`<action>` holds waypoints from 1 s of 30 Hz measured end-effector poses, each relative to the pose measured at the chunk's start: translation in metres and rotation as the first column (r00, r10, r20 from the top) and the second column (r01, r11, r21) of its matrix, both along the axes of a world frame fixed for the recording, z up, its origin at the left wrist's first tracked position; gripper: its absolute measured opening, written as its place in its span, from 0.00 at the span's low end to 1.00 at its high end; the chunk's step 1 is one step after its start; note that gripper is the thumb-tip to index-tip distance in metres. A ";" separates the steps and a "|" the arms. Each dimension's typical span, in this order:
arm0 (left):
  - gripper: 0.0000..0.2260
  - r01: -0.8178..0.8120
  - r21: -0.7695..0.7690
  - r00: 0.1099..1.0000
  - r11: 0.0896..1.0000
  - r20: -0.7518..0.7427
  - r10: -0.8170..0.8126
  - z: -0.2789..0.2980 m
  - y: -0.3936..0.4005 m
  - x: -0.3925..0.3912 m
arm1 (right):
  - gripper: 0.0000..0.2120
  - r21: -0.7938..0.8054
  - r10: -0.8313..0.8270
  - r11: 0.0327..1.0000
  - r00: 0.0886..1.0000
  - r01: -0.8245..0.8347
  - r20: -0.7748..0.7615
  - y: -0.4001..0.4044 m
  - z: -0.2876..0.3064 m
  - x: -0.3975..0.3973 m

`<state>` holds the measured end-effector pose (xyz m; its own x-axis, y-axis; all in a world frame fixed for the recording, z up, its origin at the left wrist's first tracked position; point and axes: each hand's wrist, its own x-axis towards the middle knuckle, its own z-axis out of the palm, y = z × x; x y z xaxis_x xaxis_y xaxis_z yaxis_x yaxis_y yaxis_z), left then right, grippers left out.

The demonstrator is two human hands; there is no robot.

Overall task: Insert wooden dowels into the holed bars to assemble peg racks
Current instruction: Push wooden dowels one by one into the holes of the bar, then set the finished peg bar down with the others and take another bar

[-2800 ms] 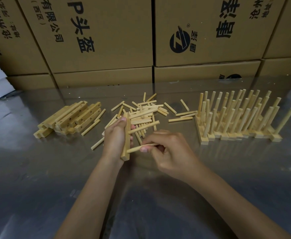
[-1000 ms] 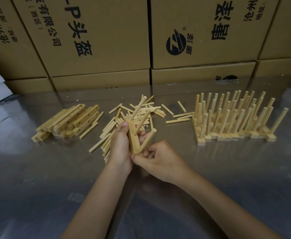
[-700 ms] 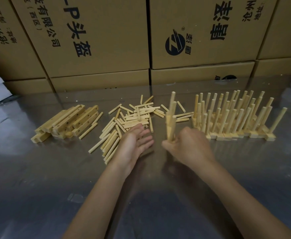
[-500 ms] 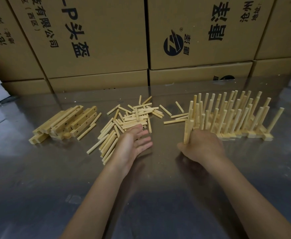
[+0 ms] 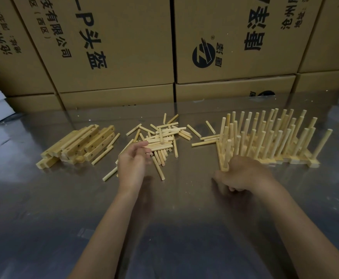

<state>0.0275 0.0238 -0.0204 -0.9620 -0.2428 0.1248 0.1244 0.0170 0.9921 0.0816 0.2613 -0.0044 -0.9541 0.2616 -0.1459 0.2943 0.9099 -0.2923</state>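
left hand (image 5: 132,166) grip released, fingers spread over loose dowels (image 5: 160,137) mid-desk | right hand (image 5: 245,175) curled at near end of leftmost rack (image 5: 224,150), grip cannot tell | finished racks (image 5: 275,137) upright on right | bare bars (image 5: 80,143) piled left | desk (image 5: 44,218) steel | boxes (image 5: 124,47) behind

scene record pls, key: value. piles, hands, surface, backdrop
surface: reflective metal table
left pile: empty holed bars, stacked lying flat
centre pile: loose dowels, scattered
right group: finished peg racks, pegs upright, set side by side
left hand: open, empty, over near edge of the dowels
right hand: curled at near end of the leftmost rack; grip or release unclear
backdrop: stacked cardboard boxes with printed text
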 end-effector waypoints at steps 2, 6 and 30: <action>0.14 -0.092 -0.051 0.996 0.994 -0.014 0.091 -0.002 -0.010 -0.005 | 0.29 -0.075 0.103 0.993 0.988 -0.095 0.118 -0.003 0.001 0.001; 0.12 -0.255 -0.280 0.965 0.926 -0.015 0.261 -0.003 -0.033 -0.012 | 0.30 -0.043 0.288 0.957 0.956 -0.286 0.062 -0.021 -0.007 0.000; 0.23 -0.055 -0.946 0.974 0.319 0.019 0.225 0.016 -0.108 -0.088 | 0.26 0.044 0.356 0.917 0.766 -0.396 -0.535 -0.066 -0.053 -0.018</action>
<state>-0.0606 -0.0846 -0.0046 -0.9513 -0.1786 0.2513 -0.0967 0.9468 0.3069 0.0633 0.1954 -0.0573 -0.9085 -0.1260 0.3985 -0.2827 0.8875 -0.3638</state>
